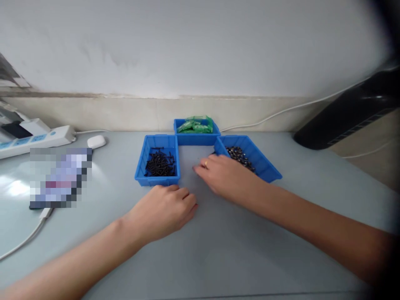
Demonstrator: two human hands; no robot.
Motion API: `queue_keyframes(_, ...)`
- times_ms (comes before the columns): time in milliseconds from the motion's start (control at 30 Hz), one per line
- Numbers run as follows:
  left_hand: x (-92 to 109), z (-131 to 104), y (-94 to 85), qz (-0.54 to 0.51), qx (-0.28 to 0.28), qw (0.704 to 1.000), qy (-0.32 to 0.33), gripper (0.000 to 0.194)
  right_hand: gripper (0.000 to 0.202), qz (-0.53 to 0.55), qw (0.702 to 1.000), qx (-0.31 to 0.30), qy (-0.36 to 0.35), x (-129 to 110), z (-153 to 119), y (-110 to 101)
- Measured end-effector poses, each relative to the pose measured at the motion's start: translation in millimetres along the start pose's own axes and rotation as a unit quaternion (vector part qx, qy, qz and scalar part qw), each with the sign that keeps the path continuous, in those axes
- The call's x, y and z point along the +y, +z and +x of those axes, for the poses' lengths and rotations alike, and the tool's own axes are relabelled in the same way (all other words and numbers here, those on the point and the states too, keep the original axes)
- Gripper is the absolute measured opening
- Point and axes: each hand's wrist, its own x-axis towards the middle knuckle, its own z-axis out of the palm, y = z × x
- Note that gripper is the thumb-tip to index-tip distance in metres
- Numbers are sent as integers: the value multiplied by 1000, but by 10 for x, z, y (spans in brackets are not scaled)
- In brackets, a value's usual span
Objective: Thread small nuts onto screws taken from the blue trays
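Observation:
My left hand (170, 206) is closed, its fingers curled down just in front of a blue bin (157, 181) of black screws (161, 163). Whatever its fingertips may hold is hidden under the hand. My right hand (218, 173), with a ring on one finger, is over the table beside another blue bin (265, 160) that holds small dark, shiny metal parts (239, 157). Its fingers are bent together, and anything between them is out of sight. A third blue bin (198, 139) at the back contains green plastic packets (196, 125).
On the left lie a blurred-out phone (62, 179) on a white cable (29, 239), a white earbud case (96, 141) and a power strip (40, 141). A black cylindrical object (340, 112) leans at the right, near a white cord (281, 111) along the wall.

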Motion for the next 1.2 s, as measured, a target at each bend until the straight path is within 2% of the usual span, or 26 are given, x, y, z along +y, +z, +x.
queue_keyframes(33,6,0,6,4,3,1000,1,23,15,54,998,16,-13,-62,-68,52)
queue_keyframes(100,19,3,19,5,10,1000,-4,24,22,140,989,45,5,-160,-191,168)
queue_keyframes(200,33,13,36,-11,10,1000,-26,24,18,281,954,94,37,-203,-303,286)
queue_keyframes(300,38,26,45,-32,8,999,-43,23,12,355,930,86,40,-162,-329,283)
queue_keyframes(467,42,43,45,-60,22,996,-69,22,6,365,928,65,20,-136,-329,220)
queue_keyframes(733,19,57,60,-98,16,994,-36,23,26,383,919,94,20,-165,-379,215)
queue_keyframes(900,-8,50,70,-111,29,992,-60,24,21,387,915,109,38,-136,-389,146)
queue_keyframes(1033,0,42,64,-117,43,990,-70,25,15,398,914,75,42,-133,-375,108)
queue_keyframes(1200,8,47,56,-100,65,991,-63,26,24,434,900,16,42,-129,-349,77)
